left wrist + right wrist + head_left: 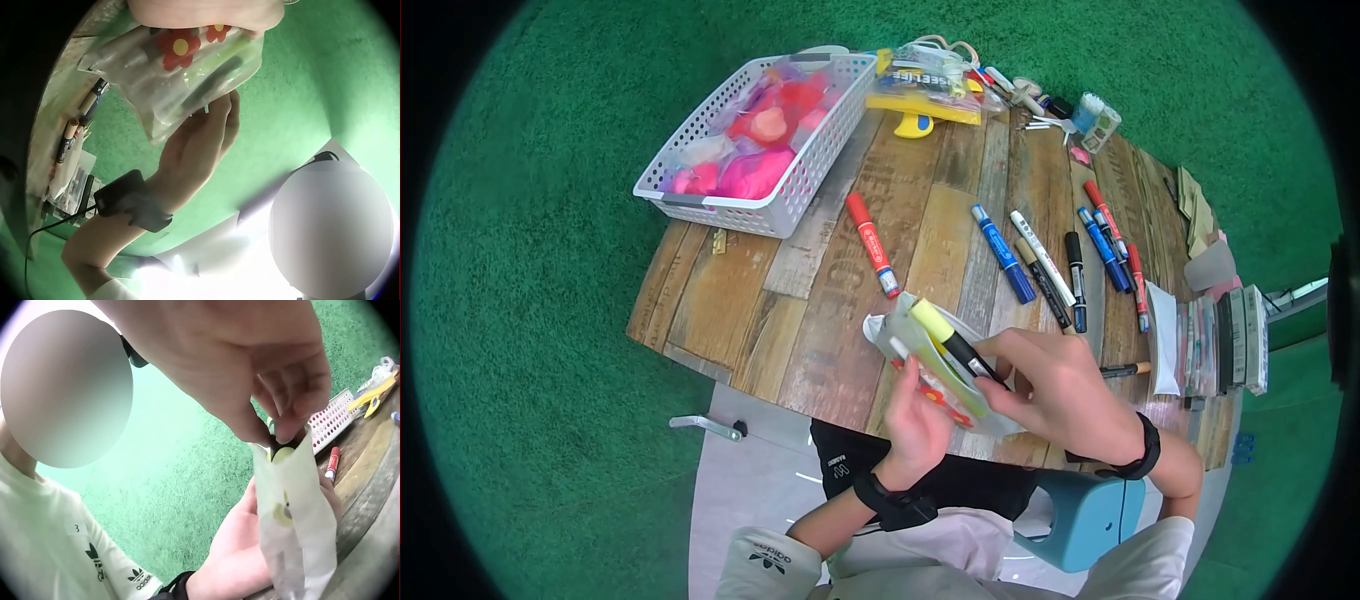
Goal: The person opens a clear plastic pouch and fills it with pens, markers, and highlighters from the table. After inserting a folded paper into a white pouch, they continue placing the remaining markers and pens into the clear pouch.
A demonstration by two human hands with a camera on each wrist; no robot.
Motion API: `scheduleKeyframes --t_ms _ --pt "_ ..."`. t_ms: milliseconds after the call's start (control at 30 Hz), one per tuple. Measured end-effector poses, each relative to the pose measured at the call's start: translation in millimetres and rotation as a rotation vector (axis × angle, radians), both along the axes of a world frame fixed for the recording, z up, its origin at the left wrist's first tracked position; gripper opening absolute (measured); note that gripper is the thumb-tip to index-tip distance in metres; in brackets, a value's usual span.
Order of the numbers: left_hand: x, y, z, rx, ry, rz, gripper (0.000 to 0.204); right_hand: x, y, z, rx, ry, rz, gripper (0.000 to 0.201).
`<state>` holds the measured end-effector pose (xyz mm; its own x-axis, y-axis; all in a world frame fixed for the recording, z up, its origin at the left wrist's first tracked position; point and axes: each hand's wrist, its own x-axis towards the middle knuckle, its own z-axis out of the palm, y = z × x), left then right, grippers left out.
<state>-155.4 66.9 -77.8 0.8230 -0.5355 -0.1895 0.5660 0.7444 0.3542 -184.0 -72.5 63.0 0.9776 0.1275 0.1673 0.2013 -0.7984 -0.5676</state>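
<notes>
A translucent pouch with red flowers point(933, 396) point(178, 47) is held at the table's near edge by the left hand point(918, 425), whose thumb lies on its front. The right hand point(1060, 385) point(275, 369) pinches a black marker with a pale yellow cap point(945, 335) at the pouch's mouth; the marker lies slanted over the opening. In the right wrist view the left hand point(240, 550) supports the pouch point(294, 519) from behind. Green and white items show inside the pouch.
A white basket point(800, 190) of pink and red packets stands at the back left. A red marker point(870, 240) lies beyond the pouch. Blue point(1003, 255), black, white and red markers lie to the right, beside a row of upright packets point(1200, 340). Bagged items point(925, 85) lie at the back.
</notes>
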Motion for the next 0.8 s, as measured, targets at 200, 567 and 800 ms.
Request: scheduleKeyframes --t_ms 200,567,800 --pt "0 -3 4 -0.040 0.084 0.046 0.044 14 -39 22 0.100 -0.128 -0.368 0.022" --pt "2 -1 7 -0.020 0.047 0.005 0.050 60 -165 -76 -0.449 -0.032 -0.431 0.018" --pt "3 -1 7 -0.008 0.057 0.010 0.049 66 -152 -61 -0.364 -0.124 -0.318 0.009"
